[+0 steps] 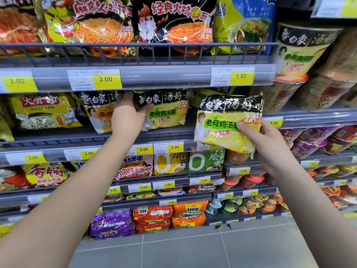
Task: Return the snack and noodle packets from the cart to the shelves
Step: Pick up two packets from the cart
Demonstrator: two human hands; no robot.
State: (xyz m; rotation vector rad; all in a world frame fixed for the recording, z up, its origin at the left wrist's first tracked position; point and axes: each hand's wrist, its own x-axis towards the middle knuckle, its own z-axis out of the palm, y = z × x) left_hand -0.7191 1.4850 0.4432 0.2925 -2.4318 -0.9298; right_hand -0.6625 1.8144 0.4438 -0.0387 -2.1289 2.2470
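Observation:
My right hand (264, 140) grips a yellow and black noodle packet (222, 122) by its right edge, holding it upright in front of the second shelf (170, 133). My left hand (128, 117) reaches onto that shelf and grips the left edge of a matching yellow and black packet (170, 111) standing there. The two packets sit apart, the held one to the right and nearer to me. No cart is in view.
Shelves of noodle packets fill the view: red and black packs (173, 26) above, orange-labelled packets (98, 113) left of my left hand, cup noodles (297, 55) at right. Lower shelves hold more packs and bowls. Grey floor tiles (193, 250) lie below.

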